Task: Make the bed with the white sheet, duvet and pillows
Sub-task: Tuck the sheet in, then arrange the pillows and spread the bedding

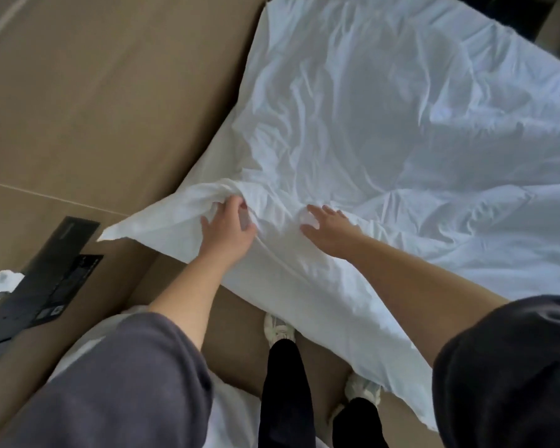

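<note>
The crumpled white duvet (385,124) runs off the top and right edges, hiding the bed beneath. Left hand (227,227): fingertips buried in a bunched fold. The flat black cardboard box (46,279) is cropped at the left edge, its print too small to read.

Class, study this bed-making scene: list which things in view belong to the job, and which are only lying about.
Belongs to the job:
- white bedding, spread over the bed
- left hand, gripping a bunched fold of it
- right hand, fingers spread flat on it

Just lying about:
- black flat boxes, on the floor
- white crumpled item, beside them
</note>
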A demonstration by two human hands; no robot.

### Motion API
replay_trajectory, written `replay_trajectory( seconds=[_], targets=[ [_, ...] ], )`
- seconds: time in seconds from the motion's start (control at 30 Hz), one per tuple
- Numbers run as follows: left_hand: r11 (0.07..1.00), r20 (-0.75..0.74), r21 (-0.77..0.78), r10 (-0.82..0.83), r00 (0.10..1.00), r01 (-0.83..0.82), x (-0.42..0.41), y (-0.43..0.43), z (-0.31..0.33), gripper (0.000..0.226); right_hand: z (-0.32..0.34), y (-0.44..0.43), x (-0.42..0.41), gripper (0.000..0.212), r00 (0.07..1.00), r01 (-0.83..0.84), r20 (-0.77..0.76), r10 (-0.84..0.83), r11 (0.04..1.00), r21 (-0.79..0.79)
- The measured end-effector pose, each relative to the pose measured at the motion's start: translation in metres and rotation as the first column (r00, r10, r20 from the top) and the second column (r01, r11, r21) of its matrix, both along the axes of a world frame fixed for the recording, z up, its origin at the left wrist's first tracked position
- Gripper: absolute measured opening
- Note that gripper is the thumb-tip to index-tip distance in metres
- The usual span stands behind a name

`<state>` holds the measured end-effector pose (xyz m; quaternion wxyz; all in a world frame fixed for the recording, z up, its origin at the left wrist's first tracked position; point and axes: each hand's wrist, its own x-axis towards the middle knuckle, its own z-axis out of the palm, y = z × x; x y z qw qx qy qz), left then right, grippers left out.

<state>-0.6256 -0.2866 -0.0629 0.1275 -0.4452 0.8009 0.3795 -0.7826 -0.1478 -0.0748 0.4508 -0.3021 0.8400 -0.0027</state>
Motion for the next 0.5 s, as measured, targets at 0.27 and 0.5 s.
replay_trajectory(
  seconds=[0.27,0.5],
  targets=[
    [0.814,0.382,-0.025,-0.528,0.758,0.58,-0.046,0.031,-0.031,0.092,-0.029,0.128,-0.02,0.08,0.999,0.026,-0.042,-0.016,0.973,0.229],
    [0.581,0.39,0.089,-0.768,0.509,0.809,-0.071,0.167,-0.06,0.082,-0.042,0.268,-0.019,0.082,0.991,0.132,-0.025,-0.131,0.932,0.337]
  ],
)
